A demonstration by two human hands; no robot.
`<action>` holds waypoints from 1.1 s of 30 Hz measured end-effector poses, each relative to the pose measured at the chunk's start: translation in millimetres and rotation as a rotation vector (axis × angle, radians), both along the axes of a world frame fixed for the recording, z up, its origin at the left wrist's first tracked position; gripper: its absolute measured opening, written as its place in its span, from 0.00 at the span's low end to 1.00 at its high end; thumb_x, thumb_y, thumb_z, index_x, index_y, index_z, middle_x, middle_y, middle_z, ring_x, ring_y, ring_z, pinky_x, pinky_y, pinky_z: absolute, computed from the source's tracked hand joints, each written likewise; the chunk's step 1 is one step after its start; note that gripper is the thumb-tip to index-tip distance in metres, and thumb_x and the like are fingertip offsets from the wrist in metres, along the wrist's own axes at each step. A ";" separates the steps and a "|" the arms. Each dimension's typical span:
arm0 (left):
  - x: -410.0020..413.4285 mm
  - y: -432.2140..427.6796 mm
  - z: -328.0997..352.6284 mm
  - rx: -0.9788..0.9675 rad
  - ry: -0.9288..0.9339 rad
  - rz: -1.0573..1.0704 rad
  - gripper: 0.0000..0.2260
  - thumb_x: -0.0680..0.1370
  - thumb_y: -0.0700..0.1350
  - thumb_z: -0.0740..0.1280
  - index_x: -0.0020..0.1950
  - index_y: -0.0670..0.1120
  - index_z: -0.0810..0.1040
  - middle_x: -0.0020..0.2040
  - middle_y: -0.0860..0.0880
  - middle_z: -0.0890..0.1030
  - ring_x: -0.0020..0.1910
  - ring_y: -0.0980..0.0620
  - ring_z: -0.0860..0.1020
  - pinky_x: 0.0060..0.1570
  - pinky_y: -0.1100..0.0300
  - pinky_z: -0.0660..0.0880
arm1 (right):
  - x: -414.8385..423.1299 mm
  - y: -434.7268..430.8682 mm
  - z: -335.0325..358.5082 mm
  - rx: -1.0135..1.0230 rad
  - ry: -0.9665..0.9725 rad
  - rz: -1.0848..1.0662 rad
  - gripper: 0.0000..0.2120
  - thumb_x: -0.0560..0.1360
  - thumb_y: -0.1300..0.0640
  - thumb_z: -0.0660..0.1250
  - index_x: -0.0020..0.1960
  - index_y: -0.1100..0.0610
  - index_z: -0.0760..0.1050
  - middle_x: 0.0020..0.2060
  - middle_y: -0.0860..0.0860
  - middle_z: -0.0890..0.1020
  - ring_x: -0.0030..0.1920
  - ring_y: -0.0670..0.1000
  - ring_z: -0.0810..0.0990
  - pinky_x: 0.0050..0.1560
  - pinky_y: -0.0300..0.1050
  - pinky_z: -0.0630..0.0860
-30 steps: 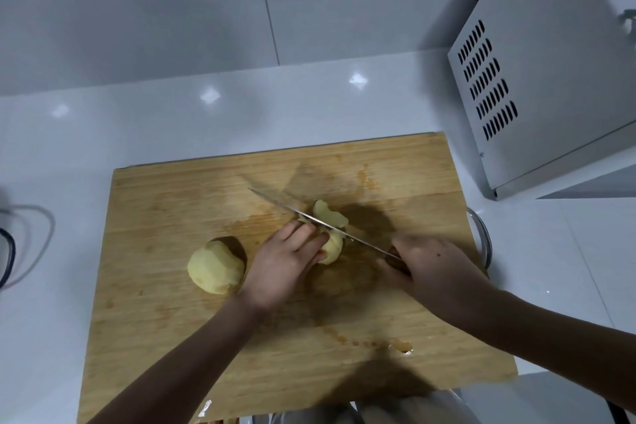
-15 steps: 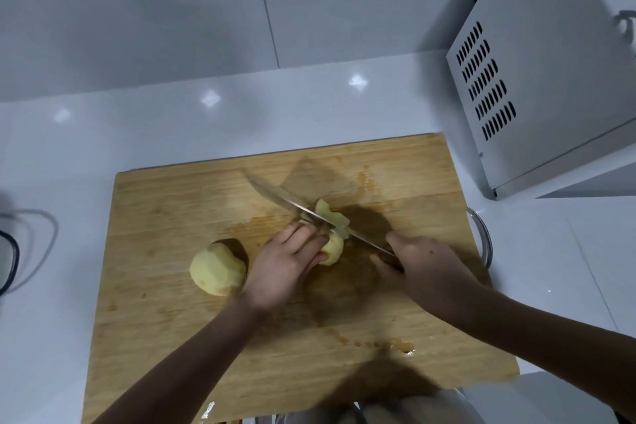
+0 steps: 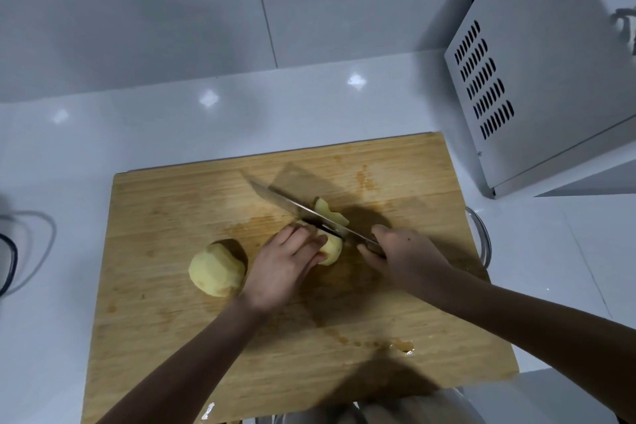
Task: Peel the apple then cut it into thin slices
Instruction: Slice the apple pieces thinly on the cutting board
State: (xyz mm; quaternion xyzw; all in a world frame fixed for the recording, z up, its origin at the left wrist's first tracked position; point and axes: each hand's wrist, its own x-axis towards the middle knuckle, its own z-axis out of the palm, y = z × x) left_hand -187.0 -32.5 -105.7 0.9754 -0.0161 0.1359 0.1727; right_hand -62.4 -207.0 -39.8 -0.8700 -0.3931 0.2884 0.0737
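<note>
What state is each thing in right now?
left hand: holds apple piece
right hand: grips knife handle
knife: blade across apple piece
apple piece: peeled, partly sliced
slices: lying beyond blade
apple half: peeled, uncut, untouched
cutting board: flat, juice-stained

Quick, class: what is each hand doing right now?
Left hand: closed, holding the apple piece steady.
Right hand: closed, gripping the knife.

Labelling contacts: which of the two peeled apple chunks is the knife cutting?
The smaller chunk, held by the left hand, with the knife across it. The bigger chunk lies left of that hand, clear of the blade.
</note>
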 end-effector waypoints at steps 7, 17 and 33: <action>1.0 -0.2 2.3 0.037 -0.026 0.004 0.15 0.77 0.50 0.60 0.53 0.43 0.83 0.50 0.44 0.82 0.53 0.50 0.72 0.43 0.56 0.78 | -7.3 -21.4 29.7 0.027 -0.018 -0.005 0.12 0.79 0.44 0.55 0.42 0.51 0.64 0.30 0.44 0.68 0.31 0.45 0.68 0.31 0.39 0.62; -0.8 -0.1 -2.6 0.028 -0.041 -0.007 0.15 0.76 0.49 0.62 0.55 0.44 0.83 0.52 0.44 0.82 0.55 0.50 0.73 0.46 0.57 0.78 | -8.7 -2.8 0.9 0.022 -0.075 0.052 0.11 0.80 0.46 0.53 0.43 0.51 0.62 0.30 0.43 0.65 0.30 0.44 0.68 0.29 0.38 0.63; -2.2 -4.6 3.8 0.010 -0.062 0.021 0.14 0.76 0.47 0.63 0.54 0.41 0.82 0.52 0.44 0.82 0.52 0.50 0.73 0.50 0.58 0.75 | -2.9 -8.2 16.4 0.014 0.003 -0.093 0.13 0.79 0.44 0.55 0.41 0.51 0.64 0.32 0.46 0.72 0.34 0.48 0.71 0.30 0.41 0.63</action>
